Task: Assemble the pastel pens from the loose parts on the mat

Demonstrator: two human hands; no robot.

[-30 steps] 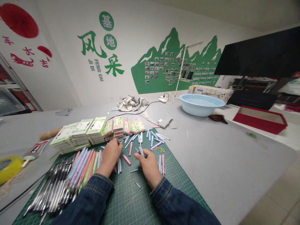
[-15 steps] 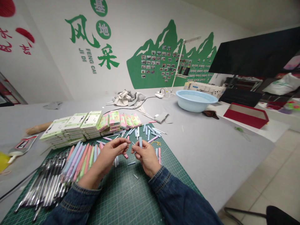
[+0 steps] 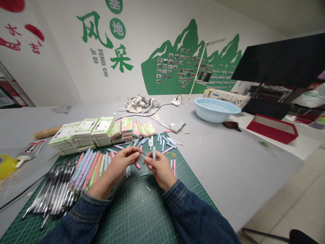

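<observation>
Over the green cutting mat [image 3: 132, 210], my right hand [image 3: 160, 167] grips a light blue pen part [image 3: 154, 153], a short tube standing upright between the fingers. Close beside it, my left hand [image 3: 128, 161] is closed in a pinch; whatever its fingertips hold is too small to make out. Between my forearms, a small blue piece [image 3: 144, 175] and a thin clear piece [image 3: 148, 189] lie on the mat. Pastel pen barrels [image 3: 93, 166] are lined up to the left, next to a pile of black-and-clear pen refills [image 3: 54, 189].
Stacked boxes [image 3: 103, 130] stand behind the pens. Loose blue pen parts [image 3: 164, 142] lie scattered beyond my hands. A light blue basin [image 3: 215, 113] and a red box [image 3: 271, 132] are at the right. A glue tube [image 3: 31, 149] lies at the far left.
The camera view has shifted slightly, so the whole scene sits a little further right. Both hands keep nearly the same pose, with the blue pen part still in my right hand.
</observation>
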